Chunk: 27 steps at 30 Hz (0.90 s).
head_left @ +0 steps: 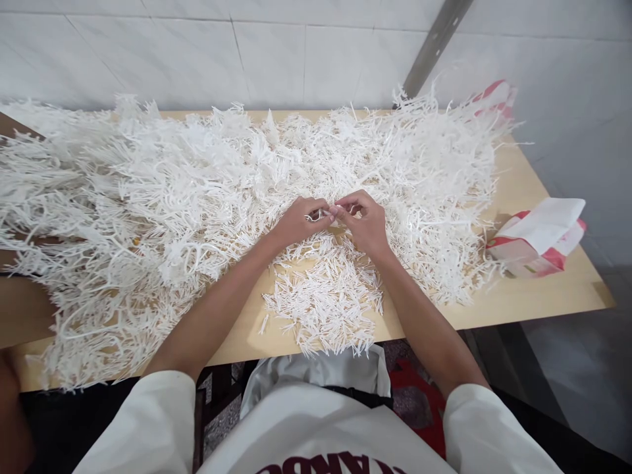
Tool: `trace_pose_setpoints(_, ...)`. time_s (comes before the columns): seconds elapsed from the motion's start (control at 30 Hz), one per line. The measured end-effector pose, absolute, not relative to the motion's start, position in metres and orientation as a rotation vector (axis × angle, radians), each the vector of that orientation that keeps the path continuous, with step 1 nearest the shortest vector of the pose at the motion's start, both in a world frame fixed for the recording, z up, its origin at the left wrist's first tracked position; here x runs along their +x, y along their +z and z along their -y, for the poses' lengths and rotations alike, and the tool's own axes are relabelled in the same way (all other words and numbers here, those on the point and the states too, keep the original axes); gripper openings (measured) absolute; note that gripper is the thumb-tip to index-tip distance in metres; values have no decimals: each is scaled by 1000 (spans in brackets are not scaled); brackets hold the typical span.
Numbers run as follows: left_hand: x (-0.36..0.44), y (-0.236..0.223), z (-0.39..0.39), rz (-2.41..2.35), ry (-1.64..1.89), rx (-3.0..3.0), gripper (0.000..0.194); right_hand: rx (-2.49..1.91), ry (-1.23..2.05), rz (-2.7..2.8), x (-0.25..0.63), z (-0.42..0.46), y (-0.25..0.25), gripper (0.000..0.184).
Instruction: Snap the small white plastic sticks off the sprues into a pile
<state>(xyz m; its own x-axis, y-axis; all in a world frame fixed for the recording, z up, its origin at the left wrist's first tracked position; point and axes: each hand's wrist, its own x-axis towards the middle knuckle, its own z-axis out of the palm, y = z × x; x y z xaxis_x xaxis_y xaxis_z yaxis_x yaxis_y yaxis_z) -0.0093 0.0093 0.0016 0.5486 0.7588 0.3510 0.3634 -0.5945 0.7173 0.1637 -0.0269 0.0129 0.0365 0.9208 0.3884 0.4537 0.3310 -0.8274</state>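
My left hand (305, 221) and my right hand (364, 220) meet fingertip to fingertip over the middle of the table. Both are closed in a pinch on a thin white plastic strand piece (318, 214), of which only a little shows between the fingers. Around and beyond them spreads a deep heap of white branching plastic strands (207, 171). Between my forearms, near the front edge, lies a flatter pile of short white plastic bits (328, 299).
On the right of the wooden table (538, 299) stands an opened red and white paper bag (538, 237). Another red and white packet (496, 99) is behind the heap. A metal post (434, 49) rises by the tiled wall. At the left edge part of another person's arm (24, 309) shows.
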Motion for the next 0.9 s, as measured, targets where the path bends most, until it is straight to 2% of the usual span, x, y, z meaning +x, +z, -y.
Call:
trace_pose_setpoints(0.17, -9, 1, -9, -995, 896, 2181, 38, -1221, 775, 1503, 161, 30, 13, 27)
trace_pose_setpoints(0.4, -9, -1, -7, -1000, 824, 2198, 45, -1171, 485, 1601, 150, 36, 11, 24)
trace_pose_setpoints(0.63, -8, -6, -8, -948, 818, 2244, 43, -1065, 248, 1730, 152, 30, -1, 18)
trace_pose_setpoints(0.83, -12, -3, -12, -1149, 1007, 1765, 48, -945, 167, 1979, 142, 43, -1, 16)
trace_pose_setpoints(0.9, -14, -2, -13, -1069, 986, 1835, 47, -897, 151, 2010, 141, 45, 0, 13)
